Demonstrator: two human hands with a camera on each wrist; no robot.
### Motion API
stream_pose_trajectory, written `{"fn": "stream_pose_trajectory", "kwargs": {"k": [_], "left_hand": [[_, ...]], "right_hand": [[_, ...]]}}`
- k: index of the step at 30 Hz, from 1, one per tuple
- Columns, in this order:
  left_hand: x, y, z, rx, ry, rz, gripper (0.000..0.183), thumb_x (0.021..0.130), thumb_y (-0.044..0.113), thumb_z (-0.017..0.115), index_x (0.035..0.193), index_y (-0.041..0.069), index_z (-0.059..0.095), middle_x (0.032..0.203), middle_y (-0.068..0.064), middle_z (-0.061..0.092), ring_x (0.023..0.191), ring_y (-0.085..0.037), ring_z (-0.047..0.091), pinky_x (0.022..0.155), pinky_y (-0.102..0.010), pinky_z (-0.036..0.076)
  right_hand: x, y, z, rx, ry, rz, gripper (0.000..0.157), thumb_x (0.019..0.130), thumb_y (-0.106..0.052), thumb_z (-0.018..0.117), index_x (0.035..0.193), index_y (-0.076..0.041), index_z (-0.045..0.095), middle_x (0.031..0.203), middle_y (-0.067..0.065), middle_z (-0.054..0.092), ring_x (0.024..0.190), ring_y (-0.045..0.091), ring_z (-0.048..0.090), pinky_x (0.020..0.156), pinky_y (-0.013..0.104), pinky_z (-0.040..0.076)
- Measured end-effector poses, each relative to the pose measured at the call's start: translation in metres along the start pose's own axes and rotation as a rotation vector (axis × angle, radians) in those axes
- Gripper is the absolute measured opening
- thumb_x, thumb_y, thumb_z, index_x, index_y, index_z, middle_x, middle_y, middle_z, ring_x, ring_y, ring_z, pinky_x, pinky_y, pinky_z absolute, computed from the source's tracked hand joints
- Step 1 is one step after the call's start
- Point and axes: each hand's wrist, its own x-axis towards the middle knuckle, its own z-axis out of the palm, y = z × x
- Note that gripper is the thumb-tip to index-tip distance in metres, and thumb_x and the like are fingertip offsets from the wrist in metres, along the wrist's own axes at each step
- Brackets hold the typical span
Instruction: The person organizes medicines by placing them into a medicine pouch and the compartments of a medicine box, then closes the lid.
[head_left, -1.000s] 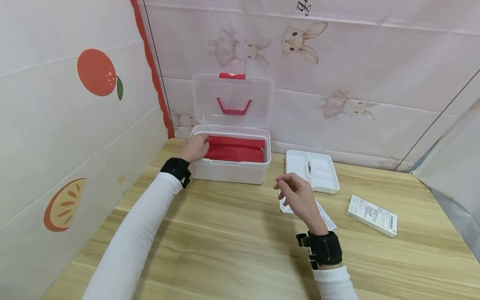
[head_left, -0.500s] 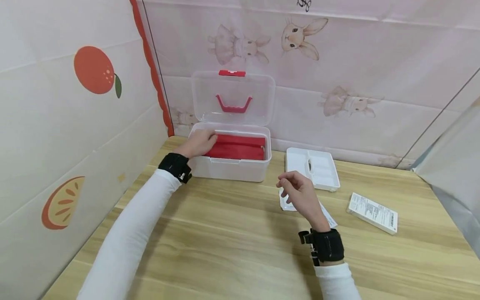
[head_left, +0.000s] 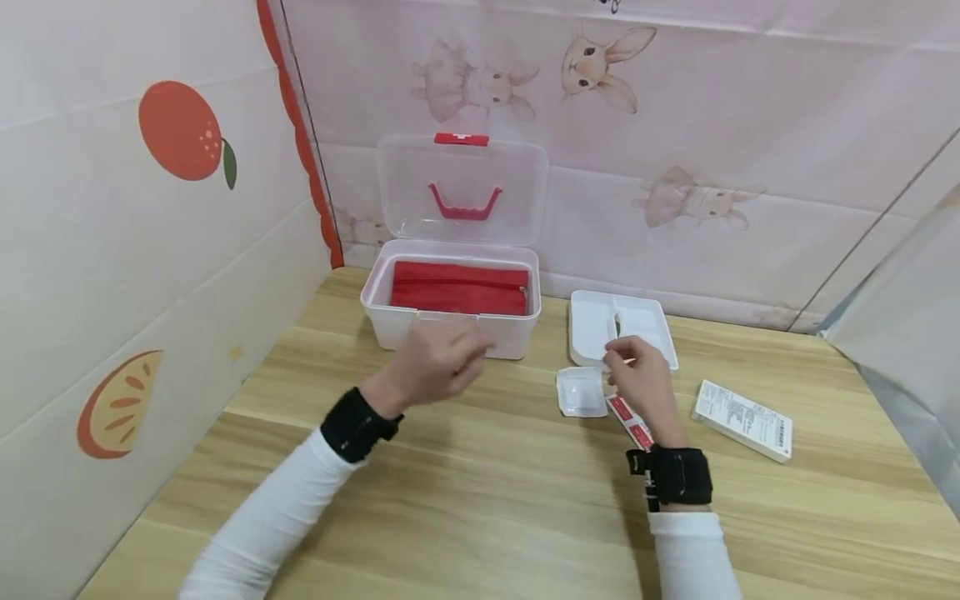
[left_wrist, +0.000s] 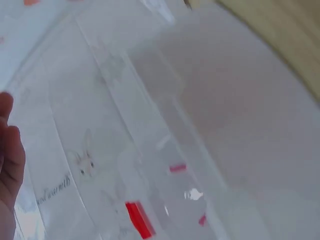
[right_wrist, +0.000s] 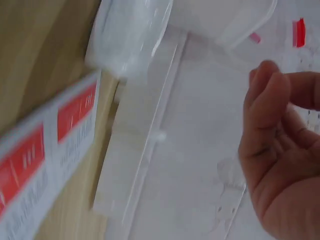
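Note:
My left hand [head_left: 435, 362] hovers in front of the white plastic first-aid box [head_left: 517, 333], fingers loosely curled, with nothing visible in them. A red zippered pouch [head_left: 457, 292] lies inside the box. In the left wrist view only some fingers [left_wrist: 12, 150] show at the left edge. My right hand [head_left: 647, 387] hangs over the near edge of the white divided tray [head_left: 590, 321]. Its thumb and fingertips come close together around nothing in the right wrist view. Near it lie a small clear-and-white packet [head_left: 582, 400] and a red-and-white strip [head_left: 628, 419], partly covered by the hand.
The box's clear lid [head_left: 517, 196], with a red handle [head_left: 467, 212] and red latch [head_left: 461, 139], stands raised against the rabbit-print backdrop. At the right of the wooden table [head_left: 480, 517] lies a flat white printed carton [head_left: 744, 421].
My left hand has left the pouch and the box's left end, moving right and toward me. The right hand has shifted slightly right, uncovering the packet and the strip's red face.

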Motion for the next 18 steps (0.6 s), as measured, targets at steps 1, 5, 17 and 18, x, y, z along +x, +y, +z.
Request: {"fn": "stream_pose_trajectory", "kwargs": {"k": [1,5,17,18], "left_hand": [[-0.003,0.007,0.004,-0.012,-0.029,0.009,0.013,0.082,0.004,0.067,0.095,0.003,0.071,0.078,-0.003,0.067,0.068,-0.015,0.063,0.063,-0.023,0.054],[-0.016,0.033,0.023,-0.06,-0.159,0.011,0.014,0.085,0.008,0.071,0.098,0.006,0.071,0.076,0.002,0.069,0.066,-0.009,0.064,0.061,-0.016,0.051],[-0.037,0.075,0.044,-0.14,-0.377,0.034,0.011,0.092,0.014,0.063,0.1,0.013,0.07,0.076,0.011,0.065,0.063,0.001,0.053,0.059,-0.008,0.042],[-0.037,0.074,0.044,-0.155,-0.389,0.024,0.01,0.093,0.014,0.062,0.1,0.013,0.07,0.074,0.011,0.062,0.061,0.001,0.05,0.058,-0.008,0.04]], "right_hand": [[0.003,0.004,-0.005,-0.057,0.026,0.016,0.025,0.095,-0.009,0.053,0.112,0.005,0.064,0.101,0.025,0.066,0.076,0.03,0.065,0.06,0.027,0.049],[0.014,0.02,-0.024,-0.292,0.044,0.127,0.03,0.093,-0.012,0.049,0.114,0.006,0.061,0.105,0.025,0.064,0.088,0.035,0.061,0.066,0.035,0.045],[0.058,0.058,-0.039,-0.627,0.08,0.143,0.034,0.089,-0.007,0.043,0.112,0.018,0.044,0.101,0.037,0.046,0.068,0.044,0.056,0.05,0.051,0.044],[0.061,0.06,-0.041,-0.626,0.048,0.157,0.033,0.089,-0.008,0.043,0.111,0.017,0.044,0.096,0.034,0.048,0.068,0.042,0.056,0.05,0.05,0.044]]}}
